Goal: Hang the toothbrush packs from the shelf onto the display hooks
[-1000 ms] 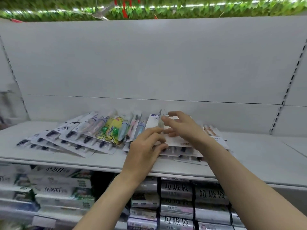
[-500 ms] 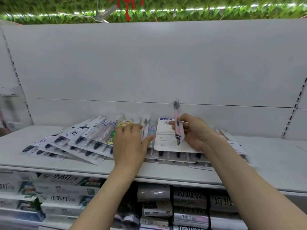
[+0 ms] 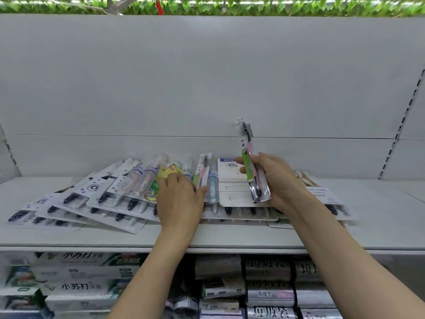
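My right hand (image 3: 276, 180) grips a slim single toothbrush pack (image 3: 247, 155) with a green label and holds it upright above the pile. Many toothbrush packs (image 3: 110, 199) lie fanned out flat on the white shelf (image 3: 230, 240). My left hand (image 3: 179, 201) rests palm down on the middle of the pile, its thumb against a slim pink toothbrush pack (image 3: 202, 169). A white six-piece pack (image 3: 232, 183) lies just under the lifted pack. More packs (image 3: 322, 194) stick out to the right of my right wrist.
A plain white back panel (image 3: 207, 77) rises behind the shelf, with a slotted upright (image 3: 401, 125) at the right. Below the shelf are toothpaste boxes (image 3: 80, 272) on the left and rolls of bin bags (image 3: 269, 272) on the right. Green leaves (image 3: 230, 5) run along the top.
My right hand has picked the slim green-labelled pack off the pile and raised it upright. My left hand has moved left onto the middle packs and stays there.
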